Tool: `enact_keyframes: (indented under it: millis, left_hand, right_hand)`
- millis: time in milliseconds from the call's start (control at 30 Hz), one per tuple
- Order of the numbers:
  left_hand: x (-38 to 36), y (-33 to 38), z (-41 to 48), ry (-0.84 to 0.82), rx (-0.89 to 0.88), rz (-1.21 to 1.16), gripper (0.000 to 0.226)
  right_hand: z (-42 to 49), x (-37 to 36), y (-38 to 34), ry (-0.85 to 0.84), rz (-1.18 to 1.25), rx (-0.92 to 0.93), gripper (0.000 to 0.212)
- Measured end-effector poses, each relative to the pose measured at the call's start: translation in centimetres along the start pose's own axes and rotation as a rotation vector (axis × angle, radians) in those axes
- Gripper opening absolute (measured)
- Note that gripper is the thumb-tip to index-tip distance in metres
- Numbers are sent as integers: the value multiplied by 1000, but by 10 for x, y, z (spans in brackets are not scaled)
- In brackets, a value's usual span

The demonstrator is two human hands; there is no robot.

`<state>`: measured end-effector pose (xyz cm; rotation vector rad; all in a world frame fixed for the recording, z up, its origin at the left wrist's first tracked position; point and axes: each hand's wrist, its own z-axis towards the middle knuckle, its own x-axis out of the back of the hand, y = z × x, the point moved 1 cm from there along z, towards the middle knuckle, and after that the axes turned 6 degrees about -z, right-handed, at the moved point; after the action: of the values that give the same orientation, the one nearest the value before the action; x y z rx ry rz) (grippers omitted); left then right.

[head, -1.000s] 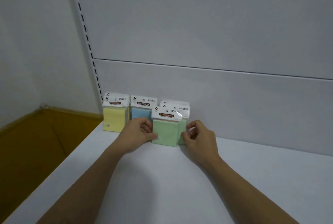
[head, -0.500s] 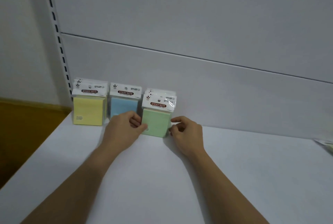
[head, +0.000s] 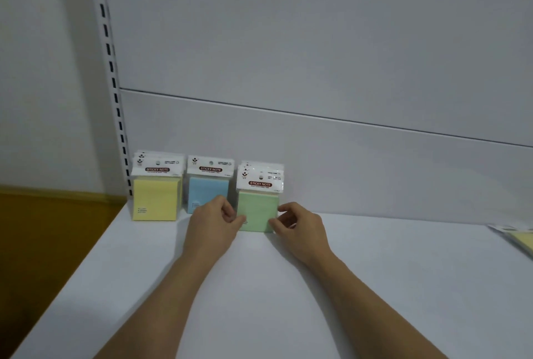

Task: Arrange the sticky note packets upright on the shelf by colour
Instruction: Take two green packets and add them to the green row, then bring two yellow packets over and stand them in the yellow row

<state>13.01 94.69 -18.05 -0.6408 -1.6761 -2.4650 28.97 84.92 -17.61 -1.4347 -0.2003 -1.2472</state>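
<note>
The head camera looks down on a white shelf (head: 259,301) with a pale back panel (head: 317,55) behind it and a slotted upright (head: 111,70) at the left. Three groups of packets stand upright in a row against the panel. At the far left are the yellow sticky note packets (head: 155,200), several deep, just beside the upright. The blue sticky note packet (head: 207,185) stands next to them with a narrow gap between. The green sticky note packets (head: 261,169) stand to its right, their white header cards stepped one behind another.

The front green packet (head: 257,210) stands upright a little forward of the rest, between the two hands. The left hand (head: 215,221) rests on the shelf with its fingers curled in toward the palm. Its thumb tip touches the packet's lower left edge, and the hand partly covers the bottom of the blue packet. Whether that hand truly grips the packet or only steadies it is hard to tell. The right hand (head: 297,224) has its forefinger and thumb curled onto the packet's right edge, the thumb near the lower corner, and its other fingers are folded.

At the far right edge another yellow packet (head: 519,239) lies flat on the shelf, partly cut off, well apart from the row. An orange-brown floor (head: 52,231) shows beyond the shelf's left side.
</note>
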Motion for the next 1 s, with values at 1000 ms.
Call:
enact_keyframes:
  millis: [1000]
  left_hand:
    - [13,193,-6,-239,-645,565,75]
  right_hand:
    - [-44,210,-31,253,-561,-17,80]
